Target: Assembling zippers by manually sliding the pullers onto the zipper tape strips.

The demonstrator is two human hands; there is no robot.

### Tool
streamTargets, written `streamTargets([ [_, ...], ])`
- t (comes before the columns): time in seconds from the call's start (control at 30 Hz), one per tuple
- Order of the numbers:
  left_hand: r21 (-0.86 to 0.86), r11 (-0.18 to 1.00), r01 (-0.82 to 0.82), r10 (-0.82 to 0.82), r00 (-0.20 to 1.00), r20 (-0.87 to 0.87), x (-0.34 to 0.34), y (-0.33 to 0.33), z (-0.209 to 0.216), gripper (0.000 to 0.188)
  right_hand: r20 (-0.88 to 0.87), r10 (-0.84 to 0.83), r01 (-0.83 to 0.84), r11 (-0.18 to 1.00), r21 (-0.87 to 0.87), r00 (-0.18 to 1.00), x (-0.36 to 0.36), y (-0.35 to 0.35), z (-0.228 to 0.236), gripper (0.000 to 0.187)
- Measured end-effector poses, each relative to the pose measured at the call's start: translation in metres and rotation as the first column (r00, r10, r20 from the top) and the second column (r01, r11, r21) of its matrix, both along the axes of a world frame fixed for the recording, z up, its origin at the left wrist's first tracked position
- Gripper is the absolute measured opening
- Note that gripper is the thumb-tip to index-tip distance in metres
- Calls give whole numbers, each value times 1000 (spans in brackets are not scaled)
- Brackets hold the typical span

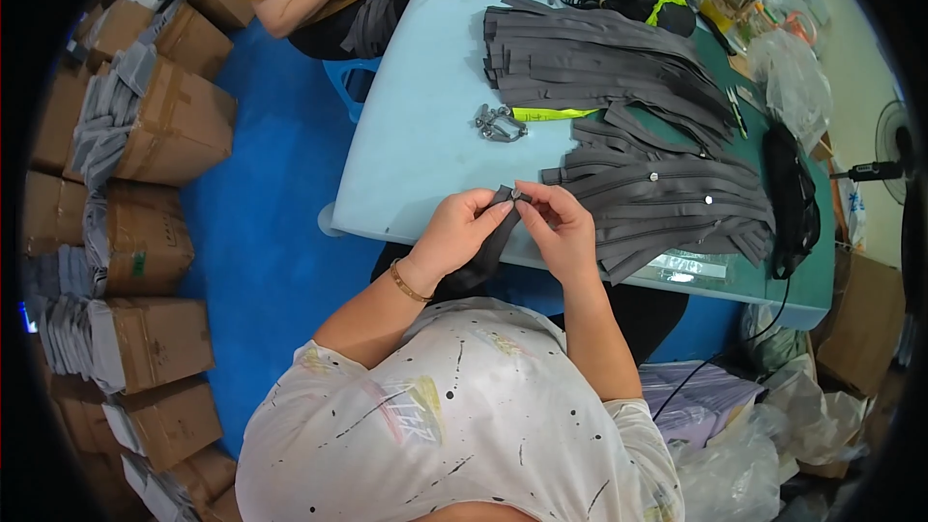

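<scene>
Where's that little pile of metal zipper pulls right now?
In the head view, the metal zipper pulls lie on the light blue table, beyond both hands, beside a yellow-green strip.

Two piles of grey zipper strips (599,63), one small heap of metal sliders (497,123), one fan (894,150).

A pale blue table (416,135) carries 2 heaps of grey zipper strips (599,63), a small pile of metal sliders (498,123), a yellow-green strip (553,114), black cords (793,198) and clear plastic bags (793,77). Cardboard boxes (179,121) stand on the blue floor (271,251).
</scene>
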State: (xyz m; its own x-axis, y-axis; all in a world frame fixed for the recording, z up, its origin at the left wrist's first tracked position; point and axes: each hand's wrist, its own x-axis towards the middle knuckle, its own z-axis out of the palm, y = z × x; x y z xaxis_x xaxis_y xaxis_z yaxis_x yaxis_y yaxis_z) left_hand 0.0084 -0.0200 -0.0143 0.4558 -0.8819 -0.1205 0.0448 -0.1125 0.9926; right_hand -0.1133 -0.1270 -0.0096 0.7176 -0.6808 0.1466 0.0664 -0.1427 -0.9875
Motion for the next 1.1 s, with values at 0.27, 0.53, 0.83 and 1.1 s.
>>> streamTargets([
  [0.27,-17,1000,0,1,998,63,-1,0,-3,20,-6,-12,12,992,-123,1000,1,2,3,25],
  [0.53,-44,999,-17,21,995,101,-3,2,-11,19,-7,-87,83,966,-246,996,0,10,-1,25],
  [0.83,-63,998,22,-13,992,127,-5,3,-7,17,-86,19,-22,999,-32,996,2,-1,14,16],
  [1.1,-88,995,54,-32,972,231,-6,3,-1,16,-116,-14,-2,992,-130,993,-2,-4,6,11],
])
